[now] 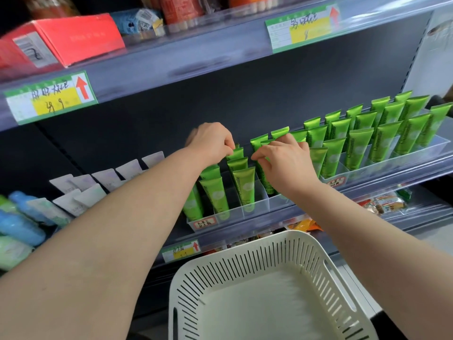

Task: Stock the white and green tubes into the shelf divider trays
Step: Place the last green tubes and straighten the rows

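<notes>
- My left hand (210, 141) reaches into the middle shelf, fingers curled, fingertips pinching the crimped top of the rear green tube (237, 152) in its row.
- My right hand (288, 165) is just beside it, thumb and forefinger pinched on the edge of the next-row green tube (258, 143), with the other fingers bent over the tube tops behind.
- Both tubes stand upright in the clear divider tray (235, 213), with more green tubes (245, 190) lined in front of them.
- A second divider tray (402, 159) to the right holds upright rows of the same green tubes.
- White tubes (107, 177) stand in rows on the shelf to the left, and blue bottles (23, 227) lie farther left.
- A white slotted basket (247, 238) sits below my forearms.
</notes>
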The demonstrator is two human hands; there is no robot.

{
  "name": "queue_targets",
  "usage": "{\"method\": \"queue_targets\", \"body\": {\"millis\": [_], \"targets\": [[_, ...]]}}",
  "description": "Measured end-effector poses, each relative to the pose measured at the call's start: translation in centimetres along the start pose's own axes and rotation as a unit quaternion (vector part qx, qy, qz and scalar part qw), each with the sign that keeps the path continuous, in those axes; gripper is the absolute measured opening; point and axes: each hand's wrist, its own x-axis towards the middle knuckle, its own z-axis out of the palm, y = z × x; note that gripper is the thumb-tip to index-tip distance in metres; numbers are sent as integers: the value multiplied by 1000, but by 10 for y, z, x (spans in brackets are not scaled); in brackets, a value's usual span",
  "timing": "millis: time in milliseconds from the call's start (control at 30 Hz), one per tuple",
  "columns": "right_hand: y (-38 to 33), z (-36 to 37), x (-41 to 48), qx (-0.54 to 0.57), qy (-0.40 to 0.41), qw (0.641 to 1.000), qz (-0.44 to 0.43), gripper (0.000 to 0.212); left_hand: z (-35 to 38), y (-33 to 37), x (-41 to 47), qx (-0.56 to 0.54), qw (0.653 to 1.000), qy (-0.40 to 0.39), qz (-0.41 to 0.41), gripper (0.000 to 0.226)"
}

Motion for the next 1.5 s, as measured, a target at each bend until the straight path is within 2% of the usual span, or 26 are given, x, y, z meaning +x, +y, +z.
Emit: {"method": "queue_targets", "body": {"millis": [100, 267, 367, 500, 633, 700, 833, 967, 1233, 1400, 1500], "targets": [[-2, 2, 1, -6, -7, 1000, 1, 22, 5, 0, -4, 0, 1000, 2, -2, 10], [0, -1, 0, -1, -2, 1000, 0, 22, 3, -2, -3, -90, 995, 35, -40, 8], [2, -3, 0, -1, 16, 1000, 3, 21, 1, -3, 2, -64, 994, 61, -67, 6], [8, -9, 0, -16, 9, 1000, 16, 24, 6, -6, 10, -17, 996, 25, -79, 15], [14, -12, -1, -18, 3, 1000, 18, 24, 10, -3, 17, -9, 994, 37, -100, 4], [15, -12, -1, -17, 6, 1000, 15, 24, 11, -2, 20, 6, 995, 37, -96, 12], [14, -10, 1, -12, 8, 1000, 14, 23, 16, -2, 22, 19, 996, 20, -83, 8], [13, -6, 1, -16, 3, 1000, 10, 23, 21, -4, 22, 29, 995, 40, -89, 5], [15, -6, -1, -23, -4, 1000, 14, 25, 22, -6, 16, -7, 995, 41, -88, 7], [23, -7, -4, -30, 7, 999, 35, 25, 14, 6, 14, -76, 992, 89, -39, 16], [26, -7, -5, -33, 10, 999, 41, 25, 12, 25, 19, -93, 993, 66, -19, 17]]}}
